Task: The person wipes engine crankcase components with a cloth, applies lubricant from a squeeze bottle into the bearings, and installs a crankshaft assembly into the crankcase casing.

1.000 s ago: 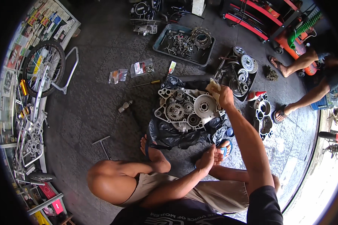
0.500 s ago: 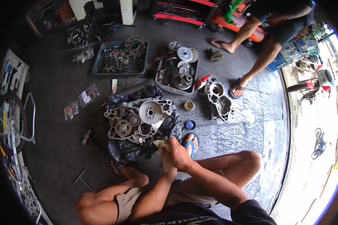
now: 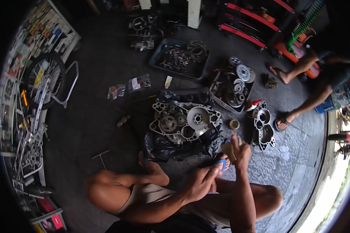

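My right hand (image 3: pixel 241 153) grips a tan cloth (image 3: pixel 228 148), just below a small open jar (image 3: pixel 234 124). My left hand (image 3: pixel 198 182) is lower, near my blue-strapped sandal (image 3: pixel 222 164), fingers curled and their contents hidden. In front of me a silver engine case with exposed gears (image 3: pixel 169 123) lies on crumpled black plastic (image 3: pixel 155 149). A second open case half (image 3: pixel 263 130) lies to its right, beside a red-and-white bottle (image 3: pixel 253 105).
Behind are trays of small parts (image 3: pixel 175 58) and discs (image 3: pixel 231 87), another engine, and a red-shelved cart (image 3: pixel 247 33). A co-worker's legs (image 3: pixel 311 101) are at right, near an orange compressor. A wheel and frame lean at left; a T-wrench (image 3: pixel 101 156) lies nearby.
Half a second ago both my hands met at the cloth; now they are apart, the right farther forward with the cloth, the left lower. The view has swung, shifting the whole scene.
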Available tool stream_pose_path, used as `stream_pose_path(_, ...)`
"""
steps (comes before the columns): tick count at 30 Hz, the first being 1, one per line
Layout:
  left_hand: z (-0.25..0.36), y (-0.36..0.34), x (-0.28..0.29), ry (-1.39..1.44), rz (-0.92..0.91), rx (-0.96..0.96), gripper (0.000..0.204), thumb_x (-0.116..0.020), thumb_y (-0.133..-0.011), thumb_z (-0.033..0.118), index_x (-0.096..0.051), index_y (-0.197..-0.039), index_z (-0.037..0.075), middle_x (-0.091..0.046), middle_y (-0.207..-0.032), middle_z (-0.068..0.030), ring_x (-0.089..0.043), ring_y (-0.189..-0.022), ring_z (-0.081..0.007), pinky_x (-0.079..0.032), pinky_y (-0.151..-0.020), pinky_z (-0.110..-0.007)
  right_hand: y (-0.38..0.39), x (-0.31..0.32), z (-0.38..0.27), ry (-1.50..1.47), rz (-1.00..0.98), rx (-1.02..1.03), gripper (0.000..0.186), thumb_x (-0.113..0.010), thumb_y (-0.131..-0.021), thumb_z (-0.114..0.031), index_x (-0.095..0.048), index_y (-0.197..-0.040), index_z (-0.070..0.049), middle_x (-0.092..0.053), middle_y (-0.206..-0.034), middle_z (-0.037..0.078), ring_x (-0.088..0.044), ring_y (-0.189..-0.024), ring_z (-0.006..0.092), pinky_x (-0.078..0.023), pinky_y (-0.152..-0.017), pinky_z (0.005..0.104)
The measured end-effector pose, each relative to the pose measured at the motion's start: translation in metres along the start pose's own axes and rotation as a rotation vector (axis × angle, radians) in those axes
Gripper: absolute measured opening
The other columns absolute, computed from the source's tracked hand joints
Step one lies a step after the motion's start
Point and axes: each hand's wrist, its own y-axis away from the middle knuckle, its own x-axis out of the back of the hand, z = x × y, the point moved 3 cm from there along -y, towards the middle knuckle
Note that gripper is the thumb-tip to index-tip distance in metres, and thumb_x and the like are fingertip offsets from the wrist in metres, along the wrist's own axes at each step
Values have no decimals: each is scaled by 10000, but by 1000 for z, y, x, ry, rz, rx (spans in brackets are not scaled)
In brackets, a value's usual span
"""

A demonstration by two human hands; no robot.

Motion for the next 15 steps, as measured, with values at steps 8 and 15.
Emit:
stream_pose_path(8, 119, 130, 179, -571, 789, -481, 471, -409, -1037, 352, -684, -959, -22, -652, -843, -85, -592, -733, -142, -485, -723, -273, -92, -18, -13, -61, -131, 270, 356, -618, -905, -317, -685, -920, 32, -680, -799, 91, -598, -683, 124, -481, -621, 286)
stream_pose_path(15, -29, -22, 292, -364, 714, 140, 627, -407, -994, 576, -667, -941, 7, -637, -772, -52, -613, -667, -146, -514, -623, -309, -95, -69, -61, 276, -449, 367, 526, -617, -853, -389, -630, -1161, 36, -697, -1018, 236, -677, -971, 277, -502, -862, 373)
